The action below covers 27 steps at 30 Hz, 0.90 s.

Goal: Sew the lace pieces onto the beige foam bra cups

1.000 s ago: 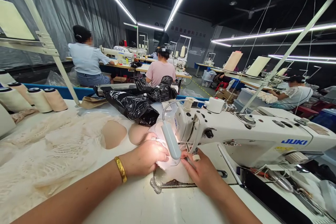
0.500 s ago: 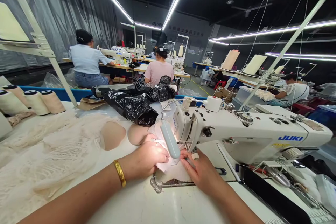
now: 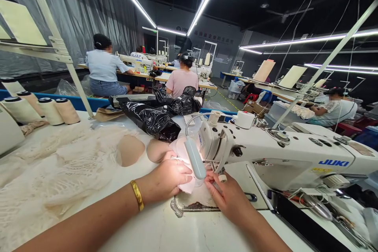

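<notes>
A white JUKI sewing machine (image 3: 277, 153) stands in front of me, with a grey lamp (image 3: 195, 159) on a bendy neck glowing beside its needle area. My left hand (image 3: 167, 175), wearing a gold bangle (image 3: 137, 195), is closed on a pale pinkish fabric piece (image 3: 186, 185) left of the needle. Close to the presser foot, my right hand (image 3: 226, 191) pinches the fabric's right edge between thumb and fingers; the lamp and machine head partly hide the fingertips. Two beige moulded cups (image 3: 130, 150) lie just beyond my left hand.
Cream lace fabric (image 3: 67, 161) spreads over the left of the white table. Several thread cones (image 3: 50, 111) stand behind it. Black plastic bags (image 3: 150, 120) lie at the back edge. A black tray (image 3: 307, 220) is at the right. Co-workers sit at other machines farther off.
The view has shifted slightly, so the scene sits a little more to the right and lower. Both hands stay at the fabric by the needle, with the left hand's grip about the same.
</notes>
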Each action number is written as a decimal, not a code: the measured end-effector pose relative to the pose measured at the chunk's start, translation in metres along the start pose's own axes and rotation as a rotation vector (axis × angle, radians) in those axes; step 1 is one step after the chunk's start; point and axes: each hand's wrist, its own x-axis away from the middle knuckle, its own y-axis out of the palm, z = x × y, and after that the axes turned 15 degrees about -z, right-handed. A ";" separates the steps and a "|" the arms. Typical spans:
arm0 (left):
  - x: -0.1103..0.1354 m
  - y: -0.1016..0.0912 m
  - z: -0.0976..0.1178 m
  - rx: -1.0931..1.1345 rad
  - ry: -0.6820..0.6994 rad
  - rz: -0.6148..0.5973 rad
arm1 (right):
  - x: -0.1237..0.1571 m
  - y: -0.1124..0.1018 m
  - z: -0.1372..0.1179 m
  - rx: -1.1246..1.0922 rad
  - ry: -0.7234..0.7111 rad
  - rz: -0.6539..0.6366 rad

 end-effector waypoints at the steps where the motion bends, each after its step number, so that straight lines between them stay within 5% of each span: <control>1: 0.001 0.000 0.000 0.020 -0.004 -0.006 | 0.001 0.000 0.000 -0.003 0.012 -0.014; 16: 0.015 -0.005 0.035 -0.050 0.020 -0.045 | 0.007 -0.002 -0.014 -0.028 -0.125 -0.272; 27: 0.003 0.010 0.025 -0.029 -0.017 0.001 | 0.001 0.008 -0.007 -0.021 -0.036 -0.207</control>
